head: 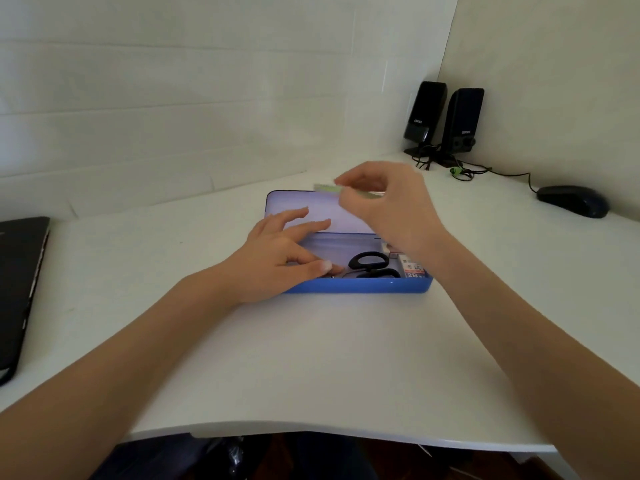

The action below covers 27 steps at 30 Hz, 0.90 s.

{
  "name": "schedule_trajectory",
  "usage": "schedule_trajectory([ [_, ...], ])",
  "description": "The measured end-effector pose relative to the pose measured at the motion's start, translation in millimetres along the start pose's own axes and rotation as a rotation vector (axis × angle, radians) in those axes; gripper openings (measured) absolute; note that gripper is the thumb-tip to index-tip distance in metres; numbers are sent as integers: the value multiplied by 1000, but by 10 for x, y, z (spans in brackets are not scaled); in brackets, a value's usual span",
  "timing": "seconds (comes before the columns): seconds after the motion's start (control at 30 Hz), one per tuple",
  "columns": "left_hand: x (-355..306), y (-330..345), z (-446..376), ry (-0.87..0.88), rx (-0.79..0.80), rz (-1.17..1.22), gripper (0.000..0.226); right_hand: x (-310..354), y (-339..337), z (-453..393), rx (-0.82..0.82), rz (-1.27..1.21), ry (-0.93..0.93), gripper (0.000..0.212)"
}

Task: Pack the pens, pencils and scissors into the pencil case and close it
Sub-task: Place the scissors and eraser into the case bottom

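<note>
An open blue pencil case lies mid-table, its pale lid tipped back. Inside it I see black-handled scissors and a small box marked 2B at the right end. My left hand rests on the case's left part, fingers spread, thumb touching the scissors' blade end. My right hand hovers above the lid, pinching a blurred pale green flat object, perhaps a ruler or a pen. The case's left interior is hidden under my left hand.
A closed black laptop lies at the left table edge. Two black speakers with trailing cables stand in the back right corner, and a dark mouse sits right of them. The white table's front edge is close to me.
</note>
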<state>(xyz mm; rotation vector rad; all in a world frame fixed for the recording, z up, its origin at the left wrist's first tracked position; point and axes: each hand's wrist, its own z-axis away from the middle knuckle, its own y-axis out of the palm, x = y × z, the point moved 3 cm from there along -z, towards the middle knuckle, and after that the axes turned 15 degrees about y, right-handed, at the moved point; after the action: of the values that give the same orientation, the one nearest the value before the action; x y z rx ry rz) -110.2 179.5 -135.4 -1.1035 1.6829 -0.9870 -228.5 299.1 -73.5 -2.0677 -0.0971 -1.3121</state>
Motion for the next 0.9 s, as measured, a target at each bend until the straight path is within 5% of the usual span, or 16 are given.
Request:
schedule_trajectory([
  [0.07,-19,-3,-19,1,-74,42,43,2,71,63,69,47,2,15],
  [0.17,-4,-117,16,-173,-485,314,42,41,128,148,106,76,-11,11],
  [0.27,140,-274,93,-381,-793,314,37,55,219,248,176,99,-15,9],
  [0.5,267,-181,102,-485,-686,188,26,73,445,422,259,446,-76,21],
  [0.73,276,-194,93,-406,-580,222,14,43,472,394,360,315,-25,12],
  [0.9,263,-164,74,-367,-493,227,21,-32,231,166,220,286,96,18],
])
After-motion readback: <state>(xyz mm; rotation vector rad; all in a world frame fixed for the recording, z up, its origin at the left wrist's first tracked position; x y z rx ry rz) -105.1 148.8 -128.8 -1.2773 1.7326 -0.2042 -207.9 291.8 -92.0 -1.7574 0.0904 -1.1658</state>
